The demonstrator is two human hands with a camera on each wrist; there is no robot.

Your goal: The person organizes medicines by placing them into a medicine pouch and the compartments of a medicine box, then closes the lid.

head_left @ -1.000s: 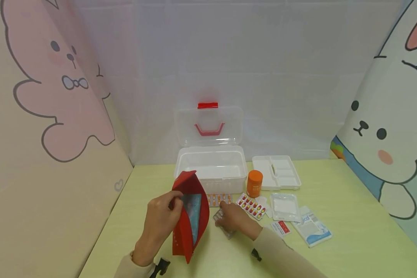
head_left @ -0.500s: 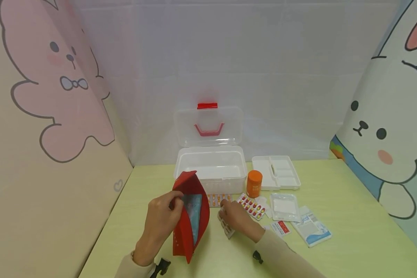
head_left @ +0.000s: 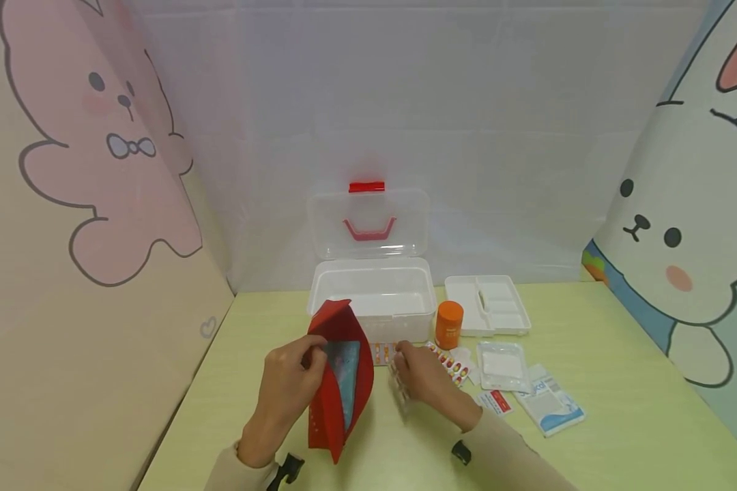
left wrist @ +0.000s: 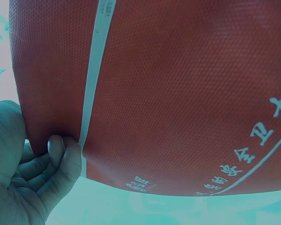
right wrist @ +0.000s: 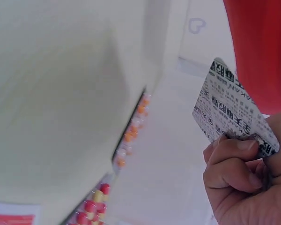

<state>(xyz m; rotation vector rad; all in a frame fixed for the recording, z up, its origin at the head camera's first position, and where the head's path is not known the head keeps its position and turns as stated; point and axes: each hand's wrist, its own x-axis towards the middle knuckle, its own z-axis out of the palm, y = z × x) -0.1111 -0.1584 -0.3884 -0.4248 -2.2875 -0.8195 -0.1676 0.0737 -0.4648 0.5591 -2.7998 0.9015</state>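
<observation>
The left hand [head_left: 288, 382] pinches the rim of the upright red pouch [head_left: 338, 382], fingers [left wrist: 61, 154] curled on its edge. Just beside it, the right hand [head_left: 426, 382] pinches a blister pack [right wrist: 232, 110] between curled fingers [right wrist: 234, 159], above the surface [head_left: 620, 409]. Behind stands the open white box [head_left: 374, 293].

Bottle [head_left: 450, 324] between box [head_left: 373, 294] and tray [head_left: 488, 304]

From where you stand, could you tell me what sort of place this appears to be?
Probably a staged tabletop booth rather than a lived-in room: a pale green table is walled by cartoon rabbit panels, with an open clear storage box and medicine blister packs laid out.
</observation>
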